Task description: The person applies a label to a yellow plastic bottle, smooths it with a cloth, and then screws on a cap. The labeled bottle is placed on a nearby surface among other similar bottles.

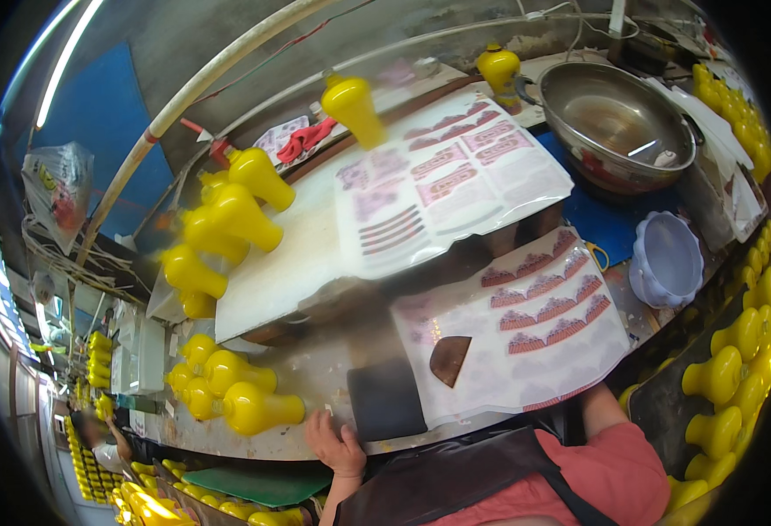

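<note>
My left hand (334,445) rests at the front edge of the worktable, fingers and thumb apart, with nothing in it. Just left of it a glossy yellow vase (262,408) lies on its side among several others. To the hand's right is a dark folded cloth or pad (385,401). Beside that lies a sheet of printed decals (543,351) in red and purple, with a brown half-round flat piece (449,361) on it. My right forearm (601,408) reaches the sheet's near right edge; the right hand itself is hidden there.
A raised white board (289,272) carries another decal sheet (499,197), several yellow vases and one upright vase (352,109). Further right are a large metal basin (618,123), a pale scalloped bowl (666,260) and yellow-handled scissors (599,256). Racked vases (718,377) stand right; another person (109,447) is far left.
</note>
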Available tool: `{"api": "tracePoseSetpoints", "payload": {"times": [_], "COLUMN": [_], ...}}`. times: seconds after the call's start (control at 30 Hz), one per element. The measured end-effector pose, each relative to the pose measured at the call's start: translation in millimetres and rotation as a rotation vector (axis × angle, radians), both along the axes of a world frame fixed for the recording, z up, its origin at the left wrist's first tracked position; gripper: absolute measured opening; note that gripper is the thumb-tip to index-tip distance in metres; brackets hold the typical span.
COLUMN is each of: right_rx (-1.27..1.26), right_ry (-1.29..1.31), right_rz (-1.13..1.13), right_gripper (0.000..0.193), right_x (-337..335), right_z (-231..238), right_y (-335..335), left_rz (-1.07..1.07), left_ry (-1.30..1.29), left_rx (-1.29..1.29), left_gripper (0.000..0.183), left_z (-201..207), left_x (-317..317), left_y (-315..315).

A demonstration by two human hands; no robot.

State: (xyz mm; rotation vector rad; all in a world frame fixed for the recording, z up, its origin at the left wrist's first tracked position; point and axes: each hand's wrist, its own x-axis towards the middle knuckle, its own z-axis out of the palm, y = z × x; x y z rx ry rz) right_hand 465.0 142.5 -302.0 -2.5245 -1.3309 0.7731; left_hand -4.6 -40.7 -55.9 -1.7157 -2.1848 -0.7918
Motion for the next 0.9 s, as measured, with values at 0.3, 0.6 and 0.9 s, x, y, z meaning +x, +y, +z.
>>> {"api": "tracePoseSetpoints", "payload": {"times": [0.3, 0.6, 0.9], "right_rx": [0.001, -0.005, 0.0], "right_ry": [-0.021, -0.024, -0.02], "right_rz": [0.016, 0.02, 0.039], "right_gripper": [0.048, 0.047, 0.046], "right_x": [2, -6, -14], "right_z": [-5, -9, -13], "right_y": [14, 24, 30], "left_rz": [-0.028, -0.044, -0.049], "left_ry": [-0.043, -0.028, -0.045], "left_rx": [-0.003, 0.004, -0.017], "left_gripper": [0.041, 0.038, 0.038], "left_z": [0, 1, 2], "left_x": [0, 1, 2], "left_y": [0, -1, 2]}}
